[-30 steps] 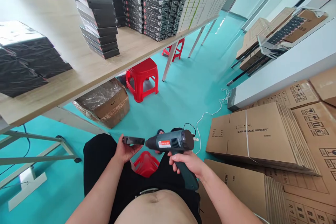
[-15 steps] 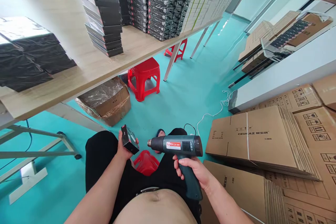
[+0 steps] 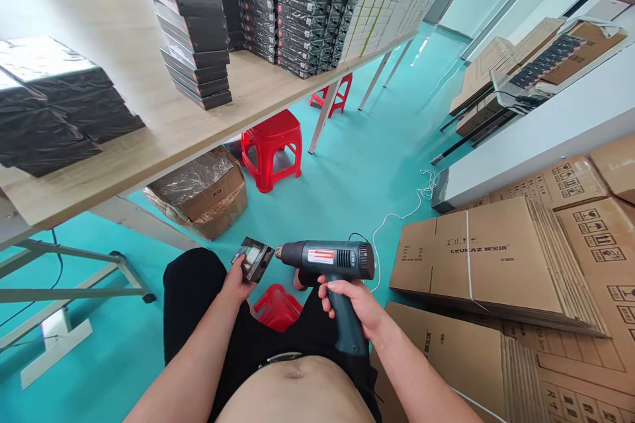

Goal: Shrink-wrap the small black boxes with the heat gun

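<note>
Small box [image 3: 254, 259] now turned, pale-panelled face showing; left hand [image 3: 238, 283] pinches it, right hand [image 3: 353, 301] grips heat gun [image 3: 325, 260]. Nozzle [image 3: 280, 252] closer, just beside box: presumably another side presented.

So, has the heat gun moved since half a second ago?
Yes. Judged against the red stool beside the brown carton, the heat gun has shifted slightly up the picture, closer to that stool.
</note>
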Demonstrator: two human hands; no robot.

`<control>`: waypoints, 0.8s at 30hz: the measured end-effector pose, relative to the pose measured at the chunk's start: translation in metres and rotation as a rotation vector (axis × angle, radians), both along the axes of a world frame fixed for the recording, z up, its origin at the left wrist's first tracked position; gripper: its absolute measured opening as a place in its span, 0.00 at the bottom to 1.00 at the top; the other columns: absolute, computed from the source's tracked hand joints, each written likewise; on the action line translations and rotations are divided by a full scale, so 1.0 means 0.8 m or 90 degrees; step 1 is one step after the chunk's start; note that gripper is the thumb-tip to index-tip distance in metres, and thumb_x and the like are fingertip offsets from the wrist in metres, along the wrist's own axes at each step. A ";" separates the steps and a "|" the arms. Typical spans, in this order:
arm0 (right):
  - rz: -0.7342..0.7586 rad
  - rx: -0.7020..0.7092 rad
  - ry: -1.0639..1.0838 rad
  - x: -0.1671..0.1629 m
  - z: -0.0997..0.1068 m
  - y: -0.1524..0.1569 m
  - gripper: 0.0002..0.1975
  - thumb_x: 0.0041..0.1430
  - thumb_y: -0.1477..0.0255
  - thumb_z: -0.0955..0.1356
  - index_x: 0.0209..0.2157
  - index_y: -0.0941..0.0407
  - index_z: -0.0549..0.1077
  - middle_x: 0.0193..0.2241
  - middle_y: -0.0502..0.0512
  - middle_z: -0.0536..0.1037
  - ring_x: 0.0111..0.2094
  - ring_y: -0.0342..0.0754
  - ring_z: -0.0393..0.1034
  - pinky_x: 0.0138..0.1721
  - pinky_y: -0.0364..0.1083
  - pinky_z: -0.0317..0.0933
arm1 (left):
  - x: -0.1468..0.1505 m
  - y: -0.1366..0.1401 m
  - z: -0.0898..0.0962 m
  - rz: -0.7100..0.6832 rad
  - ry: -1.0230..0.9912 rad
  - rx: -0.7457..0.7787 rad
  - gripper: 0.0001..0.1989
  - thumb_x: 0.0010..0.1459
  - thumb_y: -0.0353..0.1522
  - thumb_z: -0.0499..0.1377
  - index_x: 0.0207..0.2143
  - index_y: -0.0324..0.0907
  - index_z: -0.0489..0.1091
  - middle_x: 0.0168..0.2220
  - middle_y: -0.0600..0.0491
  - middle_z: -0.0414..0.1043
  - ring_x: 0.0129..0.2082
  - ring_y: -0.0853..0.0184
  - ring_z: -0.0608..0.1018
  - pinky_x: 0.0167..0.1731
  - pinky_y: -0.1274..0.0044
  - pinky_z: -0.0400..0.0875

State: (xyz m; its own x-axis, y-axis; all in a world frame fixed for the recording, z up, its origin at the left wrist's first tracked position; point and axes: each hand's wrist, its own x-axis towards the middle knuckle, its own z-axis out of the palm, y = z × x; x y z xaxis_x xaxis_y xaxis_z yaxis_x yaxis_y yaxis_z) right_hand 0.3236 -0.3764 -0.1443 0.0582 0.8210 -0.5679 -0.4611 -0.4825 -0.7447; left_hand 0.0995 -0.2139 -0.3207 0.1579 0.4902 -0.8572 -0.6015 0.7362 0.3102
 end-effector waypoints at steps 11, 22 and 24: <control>0.040 -0.005 -0.072 -0.011 0.005 0.035 0.12 0.50 0.69 0.69 0.37 0.60 0.74 0.27 0.56 0.77 0.24 0.46 0.71 0.23 0.43 0.64 | 0.000 -0.003 0.003 0.009 0.007 -0.017 0.06 0.56 0.30 0.55 0.37 0.39 0.67 0.26 0.51 0.74 0.22 0.66 0.78 0.24 0.75 0.75; -0.115 0.029 -0.148 0.006 -0.016 0.045 0.16 0.49 0.64 0.70 0.39 0.57 0.73 0.32 0.55 0.77 0.31 0.47 0.72 0.28 0.44 0.66 | 0.003 -0.025 0.031 -0.053 -0.059 -0.057 0.07 0.54 0.30 0.57 0.37 0.38 0.66 0.25 0.52 0.73 0.21 0.66 0.77 0.20 0.76 0.75; -0.131 0.042 -0.163 0.007 -0.023 0.046 0.17 0.48 0.65 0.72 0.40 0.57 0.73 0.35 0.56 0.78 0.36 0.51 0.72 0.30 0.45 0.66 | 0.009 -0.041 0.049 -0.068 -0.090 -0.075 0.06 0.54 0.30 0.57 0.36 0.38 0.66 0.25 0.52 0.73 0.21 0.67 0.77 0.20 0.77 0.75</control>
